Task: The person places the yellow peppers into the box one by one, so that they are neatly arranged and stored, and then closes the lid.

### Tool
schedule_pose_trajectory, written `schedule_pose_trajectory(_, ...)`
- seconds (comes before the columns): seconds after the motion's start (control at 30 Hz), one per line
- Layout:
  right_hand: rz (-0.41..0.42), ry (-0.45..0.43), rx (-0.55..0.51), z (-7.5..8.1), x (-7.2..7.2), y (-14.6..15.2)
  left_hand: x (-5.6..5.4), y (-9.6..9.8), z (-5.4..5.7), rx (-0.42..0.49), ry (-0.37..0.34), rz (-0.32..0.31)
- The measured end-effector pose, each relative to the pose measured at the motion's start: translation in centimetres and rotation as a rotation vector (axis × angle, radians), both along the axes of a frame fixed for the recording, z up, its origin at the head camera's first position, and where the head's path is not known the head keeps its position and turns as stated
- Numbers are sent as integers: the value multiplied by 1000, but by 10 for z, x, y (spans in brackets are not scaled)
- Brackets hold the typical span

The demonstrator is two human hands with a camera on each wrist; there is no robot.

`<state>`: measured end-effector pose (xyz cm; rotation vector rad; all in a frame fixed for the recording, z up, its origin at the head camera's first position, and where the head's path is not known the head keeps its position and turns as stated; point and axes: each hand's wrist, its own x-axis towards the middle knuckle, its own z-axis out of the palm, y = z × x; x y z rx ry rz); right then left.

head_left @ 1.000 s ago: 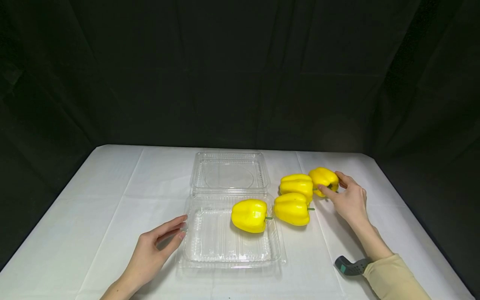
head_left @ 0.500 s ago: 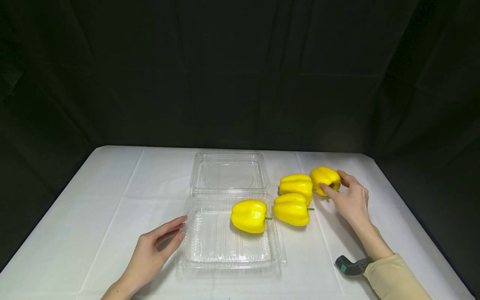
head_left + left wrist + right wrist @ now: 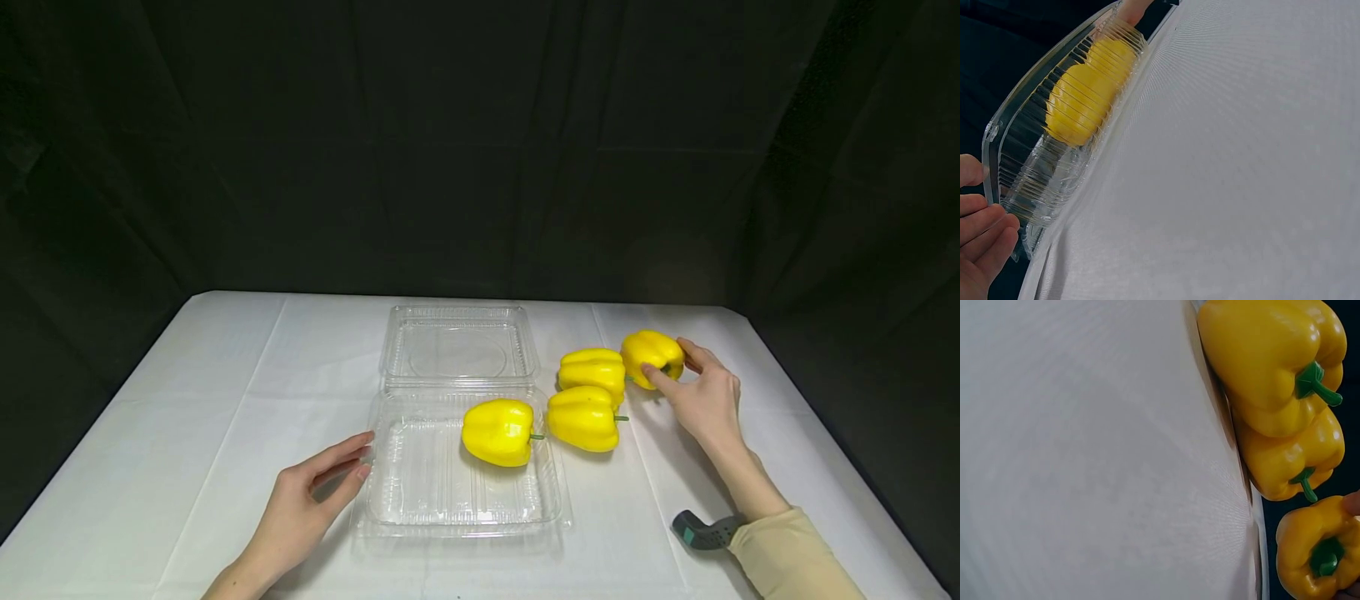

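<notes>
My right hand (image 3: 705, 396) grips a yellow bell pepper (image 3: 651, 354) at the far right, thumb on the near side and fingers behind. In the right wrist view that bell pepper (image 3: 1300, 540) shows its green stem end and looks apart from the table. A clear plastic clamshell container (image 3: 420, 492) lies unfolded, its lid (image 3: 457, 354) at the back. One yellow bell pepper (image 3: 498, 432) rests in the base's right half, stem to the right. My left hand (image 3: 300, 500) touches the base's left rim with spread fingertips; in the left wrist view the fingers (image 3: 988, 240) meet that rim.
Two more yellow bell peppers, a rear one (image 3: 589, 368) and a nearer one (image 3: 582, 419), lie right of the container, close together. A white cloth covers the table (image 3: 187, 400). Black curtain (image 3: 480, 150) stands behind. A dark band (image 3: 705, 532) juts from the right wrist.
My right hand has shifted slightly right and away with the bell pepper, opening a small gap from the pepper beside it. The left hand and container stay where they were.
</notes>
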<state>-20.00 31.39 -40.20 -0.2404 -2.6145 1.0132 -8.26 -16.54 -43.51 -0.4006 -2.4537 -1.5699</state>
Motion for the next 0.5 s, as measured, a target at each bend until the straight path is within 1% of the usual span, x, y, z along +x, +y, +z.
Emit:
schedule_pose_trajectory(0.27, 7, 32, -6, 4, 2, 0, 0, 0, 0, -1, -2, -1)
schedule_pose_trajectory(0.5, 14, 53, -13, 5, 2, -1, -1, 0, -1, -4, 20, -5)
